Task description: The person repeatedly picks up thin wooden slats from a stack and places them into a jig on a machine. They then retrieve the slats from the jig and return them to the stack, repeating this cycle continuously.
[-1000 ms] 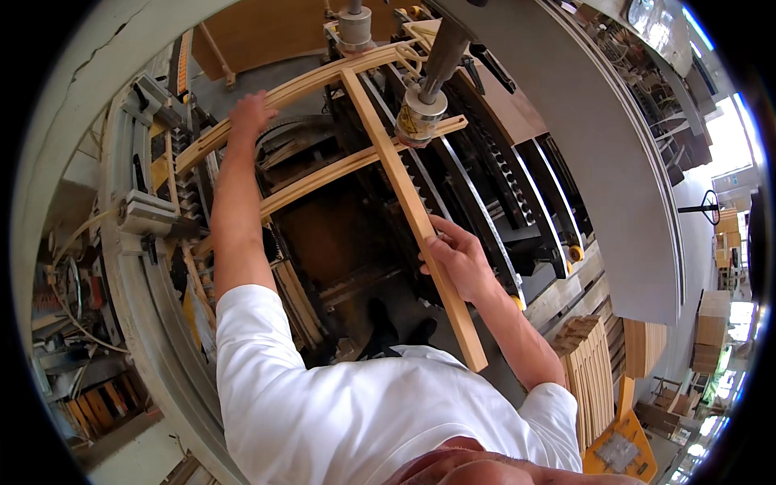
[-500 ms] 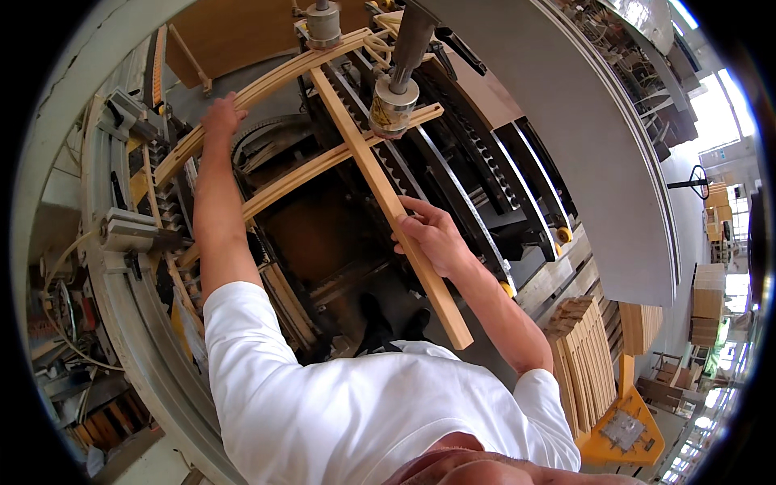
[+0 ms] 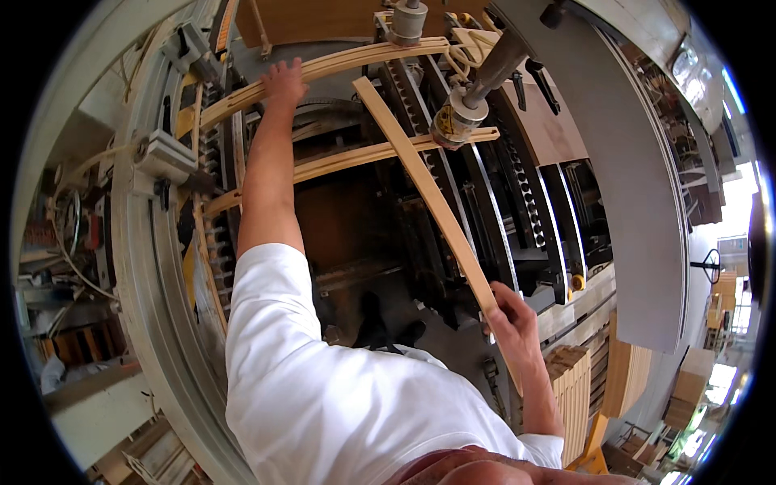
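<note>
My right hand is closed around the near part of a long, pale wooden slat. The slat slants away to the upper left and passes over the nearer grooved wooden rail. Its far end lies just short of the farther grooved rail. On that farther rail rests my left hand, fingers spread over the wood. Both rails lie across the black machine bars. Two metal cylinders, a far one and a nearer one, stand over the right parts of the rails.
A metal machine frame with clamps runs along my left. A large grey panel rises at right. Stacked wooden pieces stand at lower right beside pallet boards. Dark bars with rollers stretch ahead.
The slat has come toward me and to the right, and its far end has left the farther rail. My right hand moved nearer my body with it. My left hand stays at the farther rail.
</note>
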`<state>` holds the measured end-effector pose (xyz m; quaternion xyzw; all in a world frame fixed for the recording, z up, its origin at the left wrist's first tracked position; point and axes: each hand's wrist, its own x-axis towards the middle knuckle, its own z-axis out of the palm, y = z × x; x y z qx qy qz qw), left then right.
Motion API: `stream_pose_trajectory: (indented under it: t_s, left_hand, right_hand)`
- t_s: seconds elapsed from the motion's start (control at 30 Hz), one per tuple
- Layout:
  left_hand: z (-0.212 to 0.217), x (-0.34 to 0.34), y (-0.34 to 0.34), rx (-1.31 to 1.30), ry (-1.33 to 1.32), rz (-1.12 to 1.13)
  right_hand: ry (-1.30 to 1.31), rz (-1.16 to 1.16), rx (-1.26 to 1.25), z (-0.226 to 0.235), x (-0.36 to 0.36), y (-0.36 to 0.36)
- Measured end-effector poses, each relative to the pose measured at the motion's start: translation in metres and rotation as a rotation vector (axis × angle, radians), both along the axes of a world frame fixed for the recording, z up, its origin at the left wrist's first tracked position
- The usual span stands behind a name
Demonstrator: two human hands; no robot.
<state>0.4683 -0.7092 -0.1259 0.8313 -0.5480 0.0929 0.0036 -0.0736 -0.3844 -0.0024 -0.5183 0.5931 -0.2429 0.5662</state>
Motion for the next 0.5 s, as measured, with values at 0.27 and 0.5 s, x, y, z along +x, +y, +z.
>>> stream_pose_trajectory:
  t_s: [0.27, 0.5]
  left_hand:
    - [0.016, -0.043, 0.047, -0.525, 0.311, -0.181]
    - [0.037, -0.161, 0.206, -0.445, 1.662, -0.019]
  right_hand:
    - [0.055, 0.117, -0.001, 0.014, -0.05, 0.015]
    - [-0.16, 0.267, 0.07, 0.005, -0.118, 0.017]
